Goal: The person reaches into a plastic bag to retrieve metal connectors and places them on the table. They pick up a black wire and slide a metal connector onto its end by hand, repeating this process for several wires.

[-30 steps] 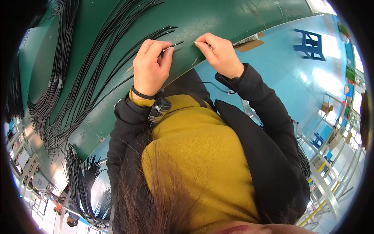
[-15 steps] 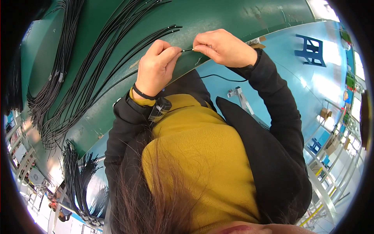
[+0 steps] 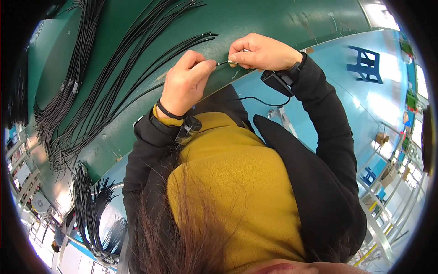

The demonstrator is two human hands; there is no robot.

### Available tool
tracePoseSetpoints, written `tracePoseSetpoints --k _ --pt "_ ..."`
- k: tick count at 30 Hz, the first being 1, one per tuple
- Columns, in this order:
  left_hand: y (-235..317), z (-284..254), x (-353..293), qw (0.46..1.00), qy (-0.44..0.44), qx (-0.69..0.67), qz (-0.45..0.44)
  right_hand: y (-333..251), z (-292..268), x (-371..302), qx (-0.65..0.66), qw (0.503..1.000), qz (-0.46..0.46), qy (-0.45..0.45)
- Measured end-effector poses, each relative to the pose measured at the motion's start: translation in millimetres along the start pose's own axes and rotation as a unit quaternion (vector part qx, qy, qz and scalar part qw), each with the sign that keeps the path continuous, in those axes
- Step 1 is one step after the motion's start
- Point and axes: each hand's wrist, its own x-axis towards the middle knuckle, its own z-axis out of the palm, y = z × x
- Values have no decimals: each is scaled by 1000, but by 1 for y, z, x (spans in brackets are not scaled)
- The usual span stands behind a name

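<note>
My left hand (image 3: 186, 83) pinches a thin black cable (image 3: 141, 95) close to its end, with a short light-tipped length sticking out past the fingertips. Facing it, my right hand (image 3: 263, 54) holds a small shiny metal piece (image 3: 232, 63) between thumb and fingers, right at the cable's end. Whether the cable sits inside the piece or only touches it, I cannot tell. Both hands are over the near edge of a green table (image 3: 273, 27). Beyond my left hand lie several loose black cables (image 3: 182, 44) with pale marks near their ends.
More black cables (image 3: 132, 41) spread over the table, and a thick tied bundle (image 3: 77, 59) lies farther left. Another bundle (image 3: 89, 214) hangs at the lower left. A blue stool (image 3: 366, 64) stands on the light blue floor at the right, near metal racks (image 3: 385, 192).
My right hand has rolled, bringing the metal piece and a black box at the wrist into view. My left hand keeps its pinch on the cable. The whole view has shifted slightly.
</note>
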Motion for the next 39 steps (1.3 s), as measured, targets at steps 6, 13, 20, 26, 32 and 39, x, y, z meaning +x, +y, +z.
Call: tracePoseSetpoints --k 6,13,20,26,32,39 --pt "0 0 2 1000 6 5 -2 -7 2 -6 45 999 -14 1" --pt "5 0 1 999 -6 -27 -31 7 15 4 33 997 -66 31" --pt "16 8 7 991 52 -83 -94 -3 32 6 -5 980 -126 156" --pt "3 18 6 993 114 -36 -15 2 49 6 38 961 -159 225" --pt "3 22 -2 993 103 5 -56 11 51 12 -21 946 -174 272" --pt "9 16 0 990 93 105 27 10 55 7 92 952 -135 261"
